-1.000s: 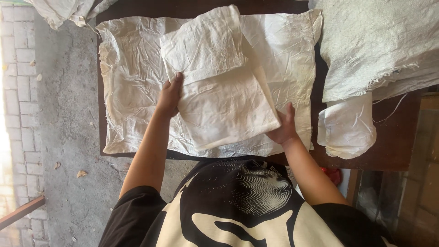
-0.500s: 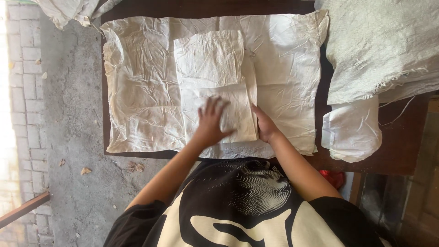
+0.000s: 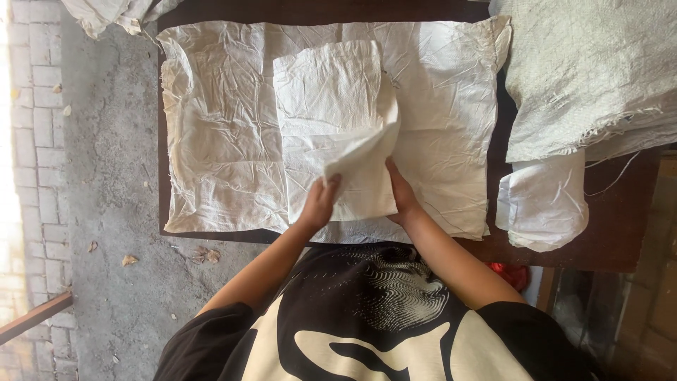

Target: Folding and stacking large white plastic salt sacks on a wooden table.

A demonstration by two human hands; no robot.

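Note:
A folded white cloth bag lies on top of a large crumpled white sack spread over a dark wooden table. My left hand pinches the near edge of the folded bag's top layer and lifts it, so a flap curls up and to the right. My right hand rests against the folded bag's right side, just under that raised flap, with its fingers partly hidden by the cloth.
A stack of grey woven sacks covers the table's right end, with a folded white bundle below it. More cloth hangs at the top left. A concrete floor and brick paving lie to the left.
The folded bag was pulled straight and pressed flat under both hands. Now my left hand has taken its near edge and lifted the top layer up to the right.

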